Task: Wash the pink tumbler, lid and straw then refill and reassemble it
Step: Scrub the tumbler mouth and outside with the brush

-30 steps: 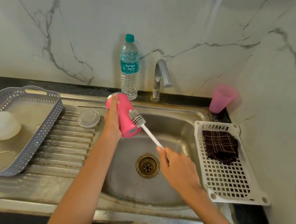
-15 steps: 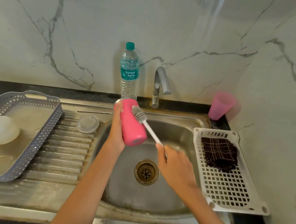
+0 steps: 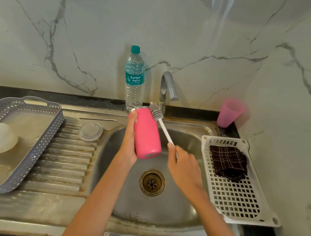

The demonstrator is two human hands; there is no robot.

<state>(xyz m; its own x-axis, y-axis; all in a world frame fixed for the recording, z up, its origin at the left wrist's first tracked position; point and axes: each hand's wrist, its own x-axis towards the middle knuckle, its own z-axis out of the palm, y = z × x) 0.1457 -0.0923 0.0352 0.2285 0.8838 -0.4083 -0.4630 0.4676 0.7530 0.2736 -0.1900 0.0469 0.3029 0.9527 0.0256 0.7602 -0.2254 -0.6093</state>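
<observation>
Tumbler (image 3: 147, 134) gripped in left hand (image 3: 129, 144) over sink (image 3: 177, 215); right hand (image 3: 184, 168) clasps brush (image 3: 159, 121) against it

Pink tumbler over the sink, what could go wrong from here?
The left hand alone grips the pink tumbler, tilted above the sink; it might slip and drop into the basin. The brush, held by the right hand, has its head close to the upright water bottle and could knock it over.

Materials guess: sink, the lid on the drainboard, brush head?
Sink: looks like stainless steel, brushed grey sheen with dull reflections, some staining. Lid: likely clear plastic, translucent, metal shows through it. Brush head: probably silicone or rubber, thick grey matte bristles; can't confirm.
</observation>
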